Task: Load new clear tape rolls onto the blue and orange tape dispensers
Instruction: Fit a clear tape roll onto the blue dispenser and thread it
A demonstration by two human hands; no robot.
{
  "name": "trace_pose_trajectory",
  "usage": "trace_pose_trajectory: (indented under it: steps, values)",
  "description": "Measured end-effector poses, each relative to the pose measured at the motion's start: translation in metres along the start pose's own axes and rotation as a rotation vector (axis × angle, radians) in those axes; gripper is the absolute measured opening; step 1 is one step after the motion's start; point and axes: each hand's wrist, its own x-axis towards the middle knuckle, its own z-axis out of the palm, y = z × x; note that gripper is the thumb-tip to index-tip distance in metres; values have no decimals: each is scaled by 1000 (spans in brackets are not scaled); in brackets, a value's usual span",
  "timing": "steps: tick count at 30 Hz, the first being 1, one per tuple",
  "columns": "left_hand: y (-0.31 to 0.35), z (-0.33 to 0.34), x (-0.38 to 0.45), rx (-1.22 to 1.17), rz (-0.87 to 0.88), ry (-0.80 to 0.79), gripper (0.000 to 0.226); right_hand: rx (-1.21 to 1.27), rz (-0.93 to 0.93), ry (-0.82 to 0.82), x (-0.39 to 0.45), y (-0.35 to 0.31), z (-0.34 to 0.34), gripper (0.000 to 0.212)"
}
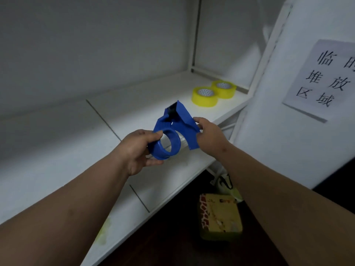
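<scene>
I hold a blue tape dispenser (177,123) above the white shelf (67,150), in the middle of the view. My left hand (137,150) grips its round blue hub, which carries no roll. My right hand (208,135) pinches the dispenser's flat side plate on the right. The toothed cutter points away from me. Two yellowish tape rolls (205,96) (224,89) lie flat side by side on the shelf's far right end, beyond the dispenser. No orange dispenser is in view.
A white upright panel with a paper sign (324,79) stands close on the right. Shelf posts (196,33) rise behind the rolls. On the dark floor below the shelf edge lies a yellow patterned box (219,217) beside a bag (224,185).
</scene>
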Motion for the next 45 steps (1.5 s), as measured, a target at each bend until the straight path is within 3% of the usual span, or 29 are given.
trace_pose_trajectory:
  steps: [6, 12, 15, 22, 28, 32, 35, 37, 41, 45]
  values:
    - [20, 29, 84, 22, 49, -30, 19, -34, 47, 12, 74, 38, -15, 59]
    - [57, 50, 161, 0, 113, 56, 11, -151, 109, 98, 149, 73, -37, 50]
    - [66, 58, 184, -36, 103, 88, 20, -212, 128, 86, 176, 88, -43, 46]
    - [72, 59, 221, -94, 95, 198, 15, -458, -27, 59, 247, 96, -41, 51]
    - [74, 66, 235, -152, 93, 323, 14, -794, -37, -218, 298, 112, -32, 62]
    - [73, 79, 239, -211, 84, 384, 23, -899, -131, -249, 317, 127, -33, 57]
    - [67, 89, 238, -267, 83, 424, 26, -826, -101, -359, 330, 132, -36, 64]
    - [65, 94, 236, -289, 82, 436, 27, -698, -55, -338, 336, 127, -41, 65]
    - [64, 101, 232, -345, 80, 417, 24, -136, -85, -248, 337, 109, -59, 62]
    - [65, 104, 231, -388, 98, 410, 33, 339, -102, -311, 306, 89, -73, 25]
